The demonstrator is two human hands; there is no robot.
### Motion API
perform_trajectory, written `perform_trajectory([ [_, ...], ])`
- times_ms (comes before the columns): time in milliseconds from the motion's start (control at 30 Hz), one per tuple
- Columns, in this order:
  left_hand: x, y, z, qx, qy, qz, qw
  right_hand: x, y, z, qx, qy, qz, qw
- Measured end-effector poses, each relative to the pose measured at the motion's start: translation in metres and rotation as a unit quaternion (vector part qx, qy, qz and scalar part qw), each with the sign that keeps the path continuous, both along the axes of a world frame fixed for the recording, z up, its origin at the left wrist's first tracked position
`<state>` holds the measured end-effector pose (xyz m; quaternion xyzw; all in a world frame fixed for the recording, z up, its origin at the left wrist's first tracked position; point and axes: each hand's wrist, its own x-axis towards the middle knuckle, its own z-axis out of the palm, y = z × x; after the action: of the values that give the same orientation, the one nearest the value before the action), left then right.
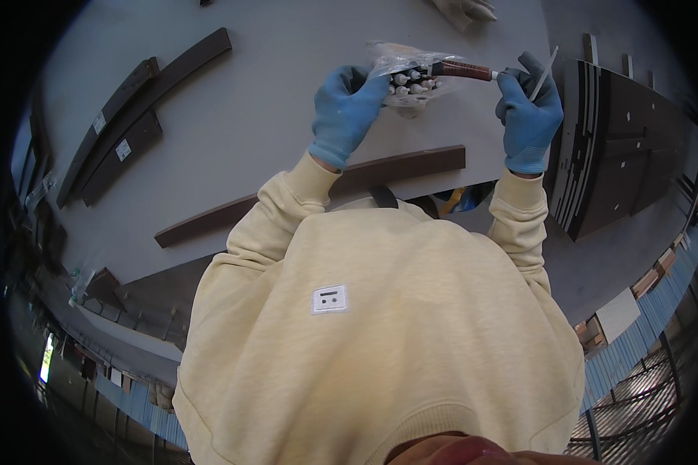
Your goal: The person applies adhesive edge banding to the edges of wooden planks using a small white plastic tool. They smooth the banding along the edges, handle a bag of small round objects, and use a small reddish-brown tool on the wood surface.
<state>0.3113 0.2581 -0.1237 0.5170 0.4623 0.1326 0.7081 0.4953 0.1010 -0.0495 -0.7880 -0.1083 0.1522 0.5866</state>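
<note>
Far to the left of both hands, near the table's left edge, lie three dark curved wooden strips [136,108], side by side and slanting up to the right, two of them bearing small pale labels. Between those strips and the left hand the grey table [256,93] is bare, an open stretch of surface. Below the hands, close to the table's near edge, a long dark brown strip [318,194] runs from lower left to upper right, passing under the left wrist. The left hand [347,112], in a blue glove, is closed around one side of a clear plastic bag [411,74], lifted above the table; inside the bag show small white fittings with dark ends, bunched together against the fingers. Out of the bag's right side sticks a short dark reddish-brown cylinder [461,70] with a pale tip. The right hand [529,116], also gloved in blue, pinches that pale tip with its fingers curled tight, and a thin white stick [545,71] rises from the same grip. The cream sleeves come up from the lower edge. Right of the right hand, past the table's right edge, stands a stack of dark panels [620,147] with pale layered edges, just beside the wrist, narrowing the room there.
</note>
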Motion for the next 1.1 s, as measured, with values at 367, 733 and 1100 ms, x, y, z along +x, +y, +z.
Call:
perform_trajectory([
  [367, 0.0, 0.0, 0.01, -0.028, 0.0, 0.016, 0.999, 0.001, -0.009, 0.001, 0.013, -0.005, -0.01, 1.0],
  [733, -0.016, 0.01, 0.012, -0.029, 0.027, 0.009, 0.999, -0.023, 0.01, -0.022, -0.062, -0.332, 0.151, 0.929],
  [1100, -0.014, 0.008, 0.028, -0.038, 0.006, 0.01, 0.999, -0.039, 0.025, -0.026, -0.149, -0.367, 0.249, 0.884],
])
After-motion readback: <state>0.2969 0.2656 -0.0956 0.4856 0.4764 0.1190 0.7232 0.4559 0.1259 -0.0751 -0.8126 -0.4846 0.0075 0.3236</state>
